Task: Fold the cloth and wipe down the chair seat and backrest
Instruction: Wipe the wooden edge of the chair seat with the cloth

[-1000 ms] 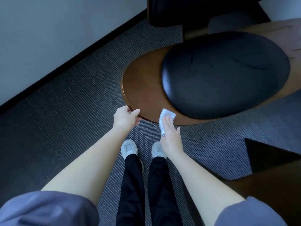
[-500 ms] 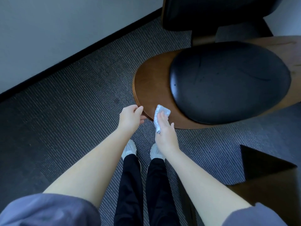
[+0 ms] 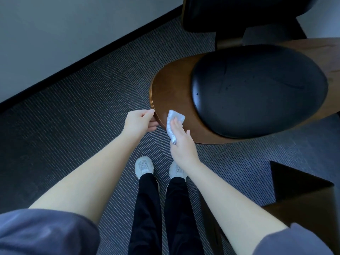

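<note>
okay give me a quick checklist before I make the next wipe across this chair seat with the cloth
1. Cloth folded into a compact pad: ok.
2. Right hand pressing the cloth flat on the wooden seat rim: ok.
3. Left hand steadying the rim's edge: ok.
4. Black seat cushion free of objects: ok.
5. Cushion wiped: cannot tell; small specks show.
6. Backrest wiped: cannot tell, mostly out of frame.
</note>
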Tool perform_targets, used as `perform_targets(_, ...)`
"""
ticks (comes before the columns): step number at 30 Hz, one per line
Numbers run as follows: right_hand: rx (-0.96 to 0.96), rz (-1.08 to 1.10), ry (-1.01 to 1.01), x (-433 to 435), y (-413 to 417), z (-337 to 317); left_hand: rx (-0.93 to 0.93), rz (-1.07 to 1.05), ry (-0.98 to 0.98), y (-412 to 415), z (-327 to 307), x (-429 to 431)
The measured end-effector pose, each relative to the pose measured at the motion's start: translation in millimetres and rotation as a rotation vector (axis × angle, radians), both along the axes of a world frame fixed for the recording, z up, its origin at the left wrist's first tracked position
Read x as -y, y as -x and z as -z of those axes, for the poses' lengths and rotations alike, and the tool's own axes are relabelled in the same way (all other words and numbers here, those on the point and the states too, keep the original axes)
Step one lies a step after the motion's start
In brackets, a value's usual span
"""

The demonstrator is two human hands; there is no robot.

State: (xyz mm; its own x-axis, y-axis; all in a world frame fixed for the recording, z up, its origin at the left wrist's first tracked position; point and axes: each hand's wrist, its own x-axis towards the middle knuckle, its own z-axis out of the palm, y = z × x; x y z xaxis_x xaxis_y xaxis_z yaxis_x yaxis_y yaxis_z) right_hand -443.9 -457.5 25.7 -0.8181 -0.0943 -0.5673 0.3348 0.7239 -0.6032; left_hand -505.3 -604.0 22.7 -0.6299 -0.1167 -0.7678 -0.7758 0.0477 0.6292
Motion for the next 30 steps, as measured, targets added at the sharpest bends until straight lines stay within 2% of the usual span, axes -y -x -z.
perform_targets(5,0.062,0.009,0.111,-2.2,4.1,-17.9,-0.006,0.044,0.029,11.4,-1.9,6.6)
perform_targets(12,0.139,-0.011,0.203,2.0,25.0,-8.6,0.026,0.082,0.019,14.6,-1.7,8.9)
perform_targets(16,0.123,-0.111,0.194,-1.6,18.2,-10.8,0.045,0.094,0.012,17.3,-2.5,10.1)
perform_targets(20,0.118,-0.095,0.174,5.5,28.6,-9.7,0.06,0.115,-0.005,20.2,-2.6,12.0)
perform_targets(25,0.056,-0.184,0.173,2.3,5.1,-7.3,0.067,0.114,-0.032,21.8,-3.5,13.1)
perform_targets(30,0.043,-0.167,0.175,8.6,29.5,-3.4,0.123,0.078,-0.069,23.4,0.5,15.1)
